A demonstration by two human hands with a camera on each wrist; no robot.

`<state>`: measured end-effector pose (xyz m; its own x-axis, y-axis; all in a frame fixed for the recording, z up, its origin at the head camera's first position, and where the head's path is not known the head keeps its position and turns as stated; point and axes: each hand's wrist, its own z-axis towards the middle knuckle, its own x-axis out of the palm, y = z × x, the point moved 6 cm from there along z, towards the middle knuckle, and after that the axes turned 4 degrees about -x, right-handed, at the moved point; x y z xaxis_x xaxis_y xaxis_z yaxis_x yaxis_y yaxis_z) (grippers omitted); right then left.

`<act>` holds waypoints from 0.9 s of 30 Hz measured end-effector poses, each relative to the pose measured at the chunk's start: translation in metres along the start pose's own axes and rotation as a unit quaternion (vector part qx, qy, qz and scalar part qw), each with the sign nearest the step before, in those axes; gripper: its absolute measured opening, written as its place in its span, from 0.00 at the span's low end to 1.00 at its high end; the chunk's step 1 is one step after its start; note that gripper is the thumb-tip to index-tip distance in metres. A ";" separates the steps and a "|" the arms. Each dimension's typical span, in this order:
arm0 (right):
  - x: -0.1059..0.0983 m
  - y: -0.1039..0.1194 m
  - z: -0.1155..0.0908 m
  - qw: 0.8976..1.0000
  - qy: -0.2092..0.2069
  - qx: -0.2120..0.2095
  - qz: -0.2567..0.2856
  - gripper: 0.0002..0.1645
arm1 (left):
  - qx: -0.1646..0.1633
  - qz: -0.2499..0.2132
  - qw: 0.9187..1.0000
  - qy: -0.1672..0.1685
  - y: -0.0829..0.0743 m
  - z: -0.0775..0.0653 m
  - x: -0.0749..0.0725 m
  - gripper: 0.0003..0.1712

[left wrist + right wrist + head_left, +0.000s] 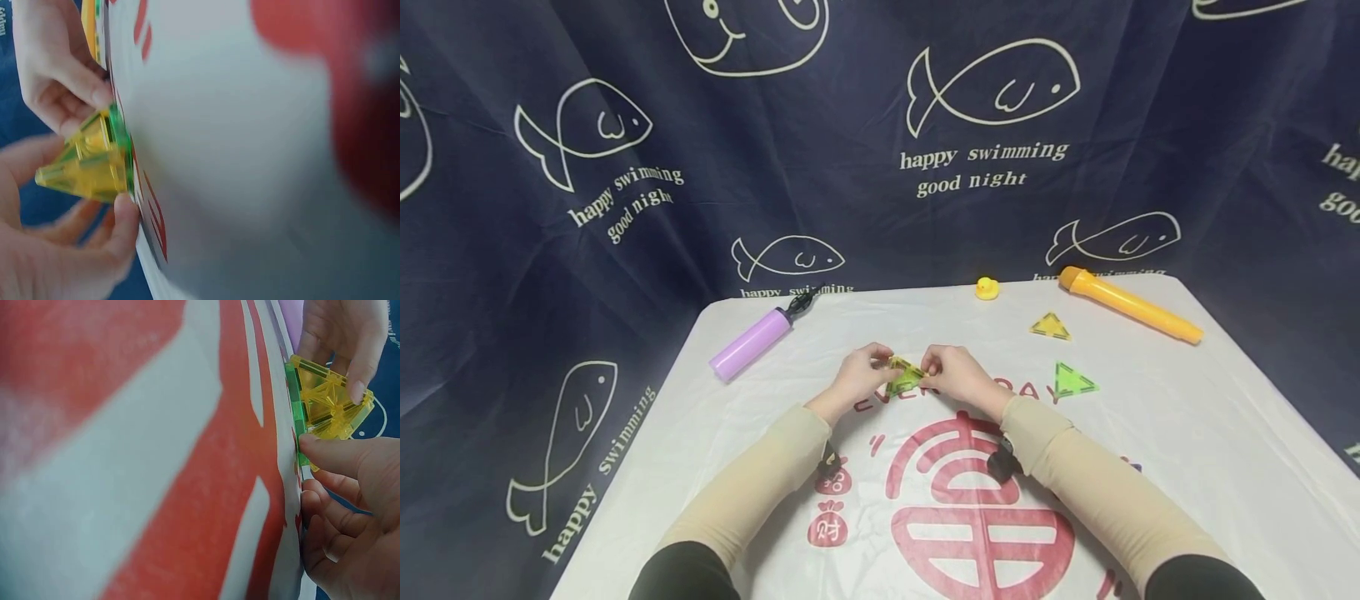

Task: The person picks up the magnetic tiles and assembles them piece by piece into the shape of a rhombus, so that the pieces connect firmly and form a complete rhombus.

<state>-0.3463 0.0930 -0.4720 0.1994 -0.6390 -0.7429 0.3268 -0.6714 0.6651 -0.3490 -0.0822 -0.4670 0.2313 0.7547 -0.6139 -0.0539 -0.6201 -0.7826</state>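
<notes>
Yellow triangular magnetic tiles (331,400) lean up from a green triangular magnetic tile (296,400), forming a small pyramid close to the tabletop. My left hand (861,372) holds a yellow tile from the left; in the left wrist view its thumb (125,219) is near the base and another finger lies behind the yellow panel. From the right, my right hand (957,372) pinches a corner of the green tile, thumb (328,453) on its edge. Off to the right lie a loose yellow triangular tile (1050,326) and a loose green one (1074,380).
A purple hand pump (751,343) with a black nozzle lies at the table's left. Along the back edge are a yellow rubber duck (987,288) and an orange microphone-shaped tube (1131,307). The white tablecloth (655,467) has red prints; a dark fish-patterned curtain (865,167) hangs behind.
</notes>
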 end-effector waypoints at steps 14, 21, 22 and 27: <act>-0.029 -0.013 -0.016 0.998 0.027 -0.011 -0.047 0.13 | 0.104 0.107 0.984 0.094 -0.003 0.006 -0.007 0.28; -0.055 -0.026 -0.040 0.999 0.028 0.000 -0.042 0.13 | 0.069 0.145 0.987 0.007 0.003 -0.006 -0.025 0.25; -0.059 -0.028 -0.043 0.999 0.027 0.000 -0.044 0.13 | 0.061 0.151 0.987 -0.003 0.004 -0.009 -0.027 0.25; -0.080 -0.039 -0.065 0.997 0.011 -0.009 -0.070 0.19 | 0.037 0.173 0.984 -0.032 0.008 -0.019 -0.036 0.23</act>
<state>-0.3151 0.1944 -0.4433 0.1711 -0.5315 -0.8296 0.3687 -0.7463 0.5542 -0.3394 -0.1188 -0.4490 0.1244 0.5149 -0.8482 -0.1890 -0.8268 -0.5297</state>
